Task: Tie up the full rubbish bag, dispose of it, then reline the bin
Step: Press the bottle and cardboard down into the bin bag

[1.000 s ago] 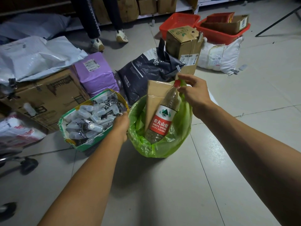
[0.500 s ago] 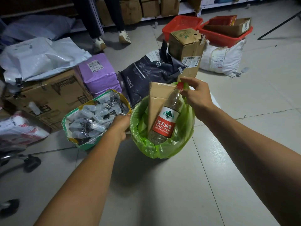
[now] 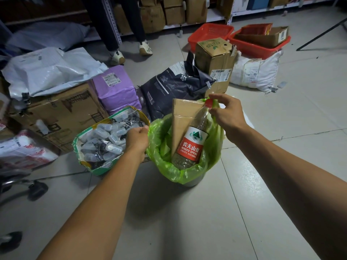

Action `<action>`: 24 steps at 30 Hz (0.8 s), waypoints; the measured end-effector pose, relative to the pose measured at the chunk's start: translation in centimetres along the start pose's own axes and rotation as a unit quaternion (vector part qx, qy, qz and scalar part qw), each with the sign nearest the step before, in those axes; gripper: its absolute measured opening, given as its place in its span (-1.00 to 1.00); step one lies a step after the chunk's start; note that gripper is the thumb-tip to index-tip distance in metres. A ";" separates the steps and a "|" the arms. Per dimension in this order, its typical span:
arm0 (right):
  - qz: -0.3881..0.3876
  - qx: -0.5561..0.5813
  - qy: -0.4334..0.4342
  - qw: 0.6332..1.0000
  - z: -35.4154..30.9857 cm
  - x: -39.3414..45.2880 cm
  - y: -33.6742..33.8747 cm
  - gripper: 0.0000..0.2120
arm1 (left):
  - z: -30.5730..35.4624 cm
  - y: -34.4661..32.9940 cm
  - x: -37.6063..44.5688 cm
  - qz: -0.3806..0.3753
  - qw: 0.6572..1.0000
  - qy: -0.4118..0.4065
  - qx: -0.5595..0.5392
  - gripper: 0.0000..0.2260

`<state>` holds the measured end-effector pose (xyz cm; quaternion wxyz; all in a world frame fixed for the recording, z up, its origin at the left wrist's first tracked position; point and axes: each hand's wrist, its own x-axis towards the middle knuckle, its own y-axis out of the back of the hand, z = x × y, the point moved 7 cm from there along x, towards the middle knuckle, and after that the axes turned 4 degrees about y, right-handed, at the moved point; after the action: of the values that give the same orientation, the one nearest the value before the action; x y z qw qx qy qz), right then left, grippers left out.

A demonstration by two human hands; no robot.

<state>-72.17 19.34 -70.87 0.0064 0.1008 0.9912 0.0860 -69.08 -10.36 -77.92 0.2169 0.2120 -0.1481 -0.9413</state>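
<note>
A green rubbish bag (image 3: 187,173) lines a small grey bin (image 3: 195,182) on the tiled floor. Inside it stand a folded piece of brown cardboard (image 3: 181,124) and an empty plastic water bottle (image 3: 191,147) with a red label and red cap. My left hand (image 3: 137,137) grips the bag's left rim with curled fingers. My right hand (image 3: 227,113) pinches the bag's far right rim beside the bottle cap and lifts it above the bin's edge.
A green-rimmed box of small plastic bottles (image 3: 105,139) touches the bin's left side. Behind stand a dark pet-food bag (image 3: 174,85), a purple parcel (image 3: 114,87), cardboard boxes (image 3: 216,59) and red baskets (image 3: 210,33). A person's legs (image 3: 116,34) stand by the shelves. A chair wheel (image 3: 37,190) sits at the left.
Both hands keep their hold on the bag's rim, and the right side of the bag has risen slightly. The camera has shifted a little.
</note>
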 end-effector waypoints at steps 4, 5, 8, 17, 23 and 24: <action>0.002 0.001 0.016 1.000 -0.4 0.0 -0.1 -0.51 | 2.8 -0.7 -0.4 -0.001 0.997 -0.016 -0.075 -0.73; 0.005 0.006 0.016 1.000 -0.4 0.0 -0.1 -0.50 | 3.2 -1.2 -0.6 -0.014 0.995 -0.002 -0.101 -0.76; 0.018 0.025 0.012 0.999 -0.6 0.2 0.2 -0.48 | 4.2 -2.3 -1.1 -0.057 0.975 0.046 -0.209 -0.77; -0.005 0.074 0.029 0.997 -1.6 0.5 0.2 -0.50 | 5.4 -2.1 -3.1 -0.185 0.951 0.113 -0.221 -0.74; -0.041 0.084 0.054 0.994 -2.3 0.2 -0.8 -0.51 | 6.7 -0.9 -3.1 -0.095 0.990 0.010 -0.102 -0.85; -0.042 0.084 0.056 0.994 -2.3 0.2 -0.8 -0.51 | 7.0 -0.8 -3.1 -0.073 0.991 -0.009 -0.116 -0.84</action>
<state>-72.56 18.20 -68.71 -0.0536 0.0549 0.9970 0.0076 -70.08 -6.91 -71.15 0.1691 0.1874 -0.0242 -0.9673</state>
